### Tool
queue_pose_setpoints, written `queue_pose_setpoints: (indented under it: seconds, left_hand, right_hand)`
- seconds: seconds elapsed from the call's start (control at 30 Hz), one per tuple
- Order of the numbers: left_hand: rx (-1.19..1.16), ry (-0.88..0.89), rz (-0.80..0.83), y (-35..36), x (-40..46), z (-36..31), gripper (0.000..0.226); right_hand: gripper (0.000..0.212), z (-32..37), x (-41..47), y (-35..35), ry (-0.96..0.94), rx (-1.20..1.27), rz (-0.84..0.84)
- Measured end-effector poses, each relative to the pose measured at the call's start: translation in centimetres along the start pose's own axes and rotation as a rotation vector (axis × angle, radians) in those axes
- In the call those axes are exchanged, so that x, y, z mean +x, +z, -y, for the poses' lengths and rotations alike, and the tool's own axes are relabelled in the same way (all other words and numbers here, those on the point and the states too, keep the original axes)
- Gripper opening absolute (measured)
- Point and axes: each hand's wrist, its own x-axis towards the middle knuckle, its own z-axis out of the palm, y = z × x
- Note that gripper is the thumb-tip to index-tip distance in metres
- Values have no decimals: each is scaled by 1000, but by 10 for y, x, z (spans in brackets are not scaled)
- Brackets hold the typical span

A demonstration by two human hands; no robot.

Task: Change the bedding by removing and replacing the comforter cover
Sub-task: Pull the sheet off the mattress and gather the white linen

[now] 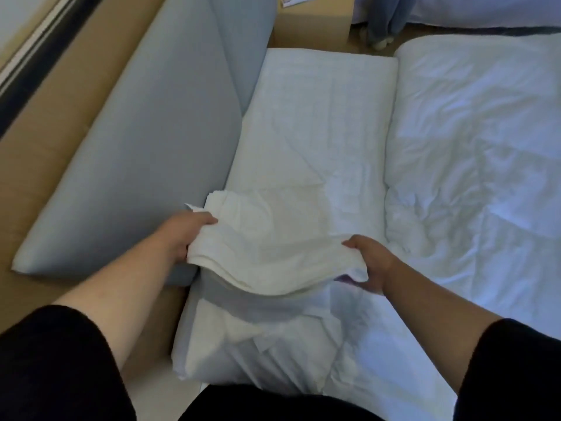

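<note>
my left hand (194,235) and right hand (368,259) each gripped an end of the folded white cover (270,247), lifted between them over the mattress (318,123); the comforter (479,153) lay beyond my right hand. best to find its corners before shaking it open. no writing was readable.

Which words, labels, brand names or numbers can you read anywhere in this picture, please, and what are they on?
No text can be read anywhere.
The white paper item on the cardboard box at the top edge has dark marks, too small and blurred to read.
The folded white cover, gripped by the left hand and right hand, shows no label or print.
The comforter is likewise plain.
</note>
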Motion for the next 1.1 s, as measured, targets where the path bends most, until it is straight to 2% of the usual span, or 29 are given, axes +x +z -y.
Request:
queue_pose_setpoints:
  seconds: [0.1,0.2,0.23,0.3,0.37,0.43,0.5,0.6,0.7,0.73,0.8,0.87,0.93,1.03,1.1]
  left_hand:
    - [-59,92,92,9,5,-100,20]
    - [-280,286,174,15,13,-196,28]
    - [-368,371,162,16,15,-221,26]
    - [-456,530,39,17,20,-253,16]
    - [-369,643,-57,22,33,-258,6]
    - [-163,671,-39,31,52,-233,6]
    - [17,597,38,43,78,-178,14]
    - [293,375,99,51,116,-52,14]
    - [601,152,72,36,143,82,14]
    - [662,82,59,27,148,122,19]
    - [718,-55,30,8,152,188,30]
    - [700,-160,14,-6,152,230,39]
    - [539,-223,-44,-11,154,247,41]
    - [83,-184,-189,-8,166,245,64]
    - [-242,-135,-137,-1,172,237,65]
  right_hand:
    - [27,104,6,28,-202,-15,65]
    - [36,194,7,55,-404,176,207]
    - [37,216,7,62,-481,212,179]
    - [31,242,5,73,-608,212,104]
    - [29,245,15,75,-672,141,92]
    - [29,225,35,74,-637,18,53]
    - [26,185,64,68,-524,-91,-35]
    - [30,92,115,39,-300,-266,-262]
    - [57,-16,149,4,-62,-468,-443]
    - [59,-48,155,-4,4,-491,-453]
    - [41,-100,161,-11,82,-502,-397]
    - [39,-137,169,-12,52,-489,-379]
    - [41,-157,175,-10,-20,-432,-398]
    - [20,-166,177,-12,-27,-315,-344]
    - [25,-169,173,-15,-67,-300,-353]
